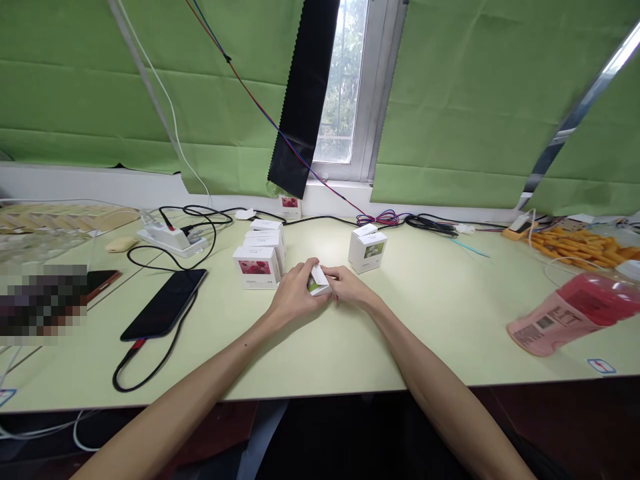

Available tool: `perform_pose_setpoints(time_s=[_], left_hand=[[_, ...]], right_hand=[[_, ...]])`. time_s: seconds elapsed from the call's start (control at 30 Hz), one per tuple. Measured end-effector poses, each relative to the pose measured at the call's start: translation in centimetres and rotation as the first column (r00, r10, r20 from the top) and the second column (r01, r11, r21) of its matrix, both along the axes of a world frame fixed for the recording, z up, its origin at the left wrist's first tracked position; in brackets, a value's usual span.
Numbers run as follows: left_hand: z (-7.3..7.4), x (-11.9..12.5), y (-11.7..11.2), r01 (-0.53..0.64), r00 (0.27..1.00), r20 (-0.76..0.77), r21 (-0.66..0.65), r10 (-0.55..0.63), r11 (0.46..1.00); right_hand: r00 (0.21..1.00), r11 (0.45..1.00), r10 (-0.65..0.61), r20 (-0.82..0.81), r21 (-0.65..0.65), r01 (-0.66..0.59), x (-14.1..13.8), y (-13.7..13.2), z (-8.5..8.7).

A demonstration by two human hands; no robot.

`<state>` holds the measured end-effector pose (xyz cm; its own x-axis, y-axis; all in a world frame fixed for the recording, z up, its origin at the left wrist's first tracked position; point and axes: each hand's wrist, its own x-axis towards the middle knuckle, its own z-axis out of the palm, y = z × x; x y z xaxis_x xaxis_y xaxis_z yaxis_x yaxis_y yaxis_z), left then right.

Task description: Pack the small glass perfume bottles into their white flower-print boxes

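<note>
A small white box (pixel 318 280) with a green picture on its side sits on the pale green table (pixel 425 320), and both my hands grip it. My left hand (pixel 293 293) wraps round its left side with the fingers curled. My right hand (pixel 350 285) pinches its right side and an open flap. Just behind to the left stands a row of similar white boxes (pixel 260 257), the front one with a red flower picture. Another white box (pixel 367 249) with its lid flap up stands behind to the right.
A black phone (pixel 165 303) on a black cable lies at the left, with a white power strip (pixel 170 239) and tangled cables behind it. A pink bottle (pixel 570 313) lies at the right edge. Orange snacks (pixel 580 248) sit at the far right. One more small box (pixel 290 205) rests on the window sill.
</note>
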<state>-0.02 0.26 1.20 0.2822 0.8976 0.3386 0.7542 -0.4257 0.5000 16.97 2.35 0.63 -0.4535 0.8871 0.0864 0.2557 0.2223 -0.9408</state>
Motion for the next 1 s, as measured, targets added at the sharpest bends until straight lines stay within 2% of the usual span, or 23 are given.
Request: perform_pose_setpoints(time_s=[0.6,0.87,1.0], left_hand=[[-0.09,-0.27,0.25,0.011,1.0,-0.005,-0.01,-0.011,1.0],[-0.01,-0.46,0.39,0.023,0.999,-0.028,-0.024,-0.024,0.999],[0.05,-0.51,0.43,0.027,0.999,-0.034,-0.017,-0.028,0.999]], right_hand=[[0.997,0.998,-0.065,0.039,-0.011,0.066,-0.37,-0.17,0.15],[0.988,0.992,-0.097,0.121,0.089,0.086,-0.55,-0.1,-0.1],[0.991,0.994,-0.084,0.108,0.082,0.076,-0.63,-0.31,0.08]])
